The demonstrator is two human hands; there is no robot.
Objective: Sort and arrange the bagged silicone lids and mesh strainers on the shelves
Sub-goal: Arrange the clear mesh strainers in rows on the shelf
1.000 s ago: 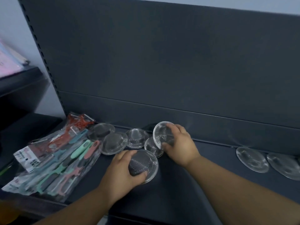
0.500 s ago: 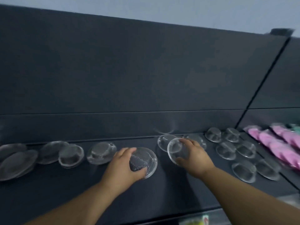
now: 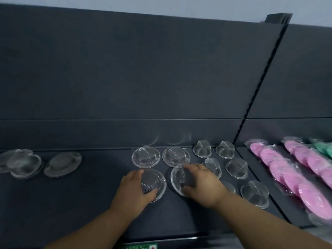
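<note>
Head view. Our left hand grips a mesh strainer dome up, with the thumb at its near rim and the fingers curled over its left edge. It is low over the dark shelf; we cannot tell if it touches.

Our right hand clamps a second strainer just to the right. This one is tilted, with the thumb at the near rim and the fingers over the top. The two rims are just apart.

Beyond them, two wide strainers lie side by side near the back panel. Smaller strainers stand in rows to the right. A blurred strainer group lies far left.

In the right bay, bagged pink lids overlap in rows, with bagged green lids beyond them.
</note>
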